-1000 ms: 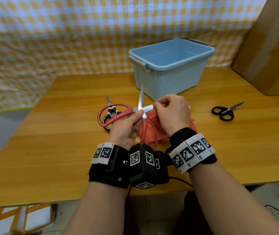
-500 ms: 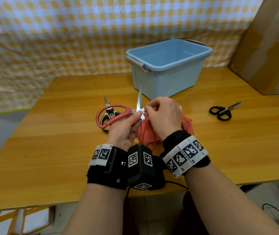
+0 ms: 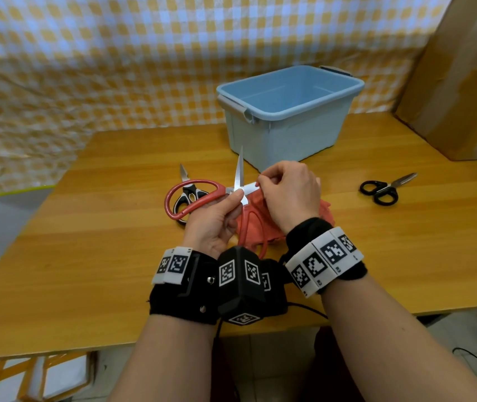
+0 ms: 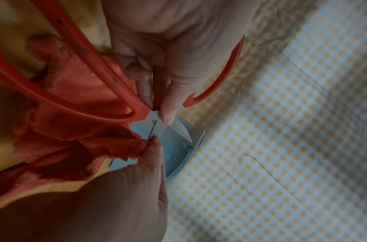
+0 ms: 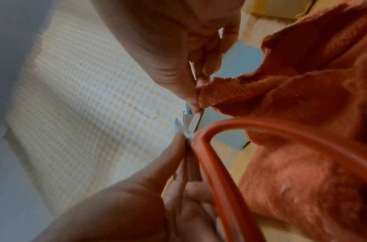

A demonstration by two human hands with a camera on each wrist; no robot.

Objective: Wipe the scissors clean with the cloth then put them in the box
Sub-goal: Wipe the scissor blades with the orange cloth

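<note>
My left hand (image 3: 235,198) pinches the red-handled scissors (image 3: 193,198) at the pivot, above the table. Their blades stand spread: one blade (image 3: 240,166) points up, the other runs right into my right hand (image 3: 261,185). That hand pinches the orange cloth (image 3: 325,210) around this sideways blade. In the left wrist view my thumb (image 4: 168,114) presses the pivot beside the red handle (image 4: 85,91), and the cloth (image 4: 74,131) hangs below. The right wrist view has my thumb and fingers closed on the cloth's edge (image 5: 215,93). The blue box (image 3: 286,111) stands open just behind the hands.
A black-handled pair of scissors (image 3: 186,181) lies on the table (image 3: 101,227) behind the red handle. Another black pair (image 3: 385,188) lies to the right. Cardboard (image 3: 463,82) leans at the far right. A checked sheet hangs behind the table.
My right hand slid the cloth along the sideways blade toward the pivot, then a little back out. The left hand kept its hold on the scissors.
</note>
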